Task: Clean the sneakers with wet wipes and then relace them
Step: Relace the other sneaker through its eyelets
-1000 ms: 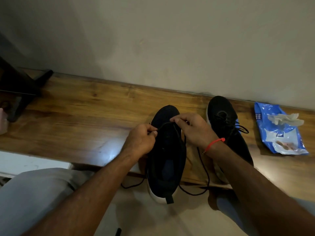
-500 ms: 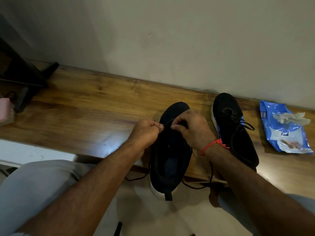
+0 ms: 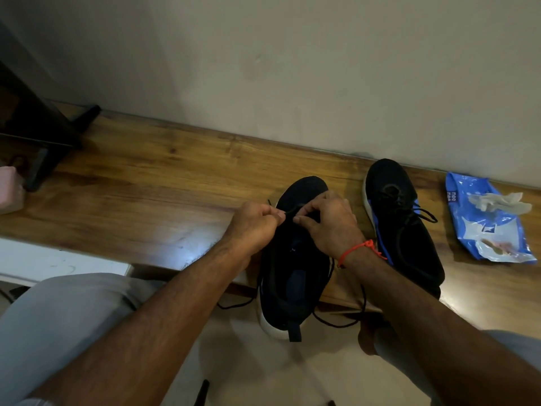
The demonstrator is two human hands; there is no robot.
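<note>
Left hand [image 3: 253, 227]: fingers curled, pinching the tip end of a black lace [image 3: 288, 211] between thumb and forefinger, above the forward part of the near sneaker [image 3: 292, 276].

Right hand [image 3: 328, 222]: fingers curled, pinching the same lace just beside the left hand, over the sneaker's eyelet area. A red thread band [image 3: 361, 249] circles the right wrist.

Lace: black; a short stretch runs between the two hands. Its slack hangs off both sides of the sneaker and loops below the worktop edge.

Near sneaker: black upper, white sole, dark blue insole. Toe rests on the wooden worktop [image 3: 146, 183] and points toward the wall; heel overhangs the front edge toward the person.

Second sneaker [image 3: 401, 221]: black with a blue side panel, laced, lying on the worktop just right of the first, toe near the wall.

Wet wipes pack [image 3: 486, 227]: blue and white, flat on the worktop right of the second sneaker, apart from it. A crumpled white wipe [image 3: 497, 202] lies on its top.

Far left of worktop: a dark stand [image 3: 41, 136] and a pink object [image 3: 10, 186] at the frame edge.
</note>
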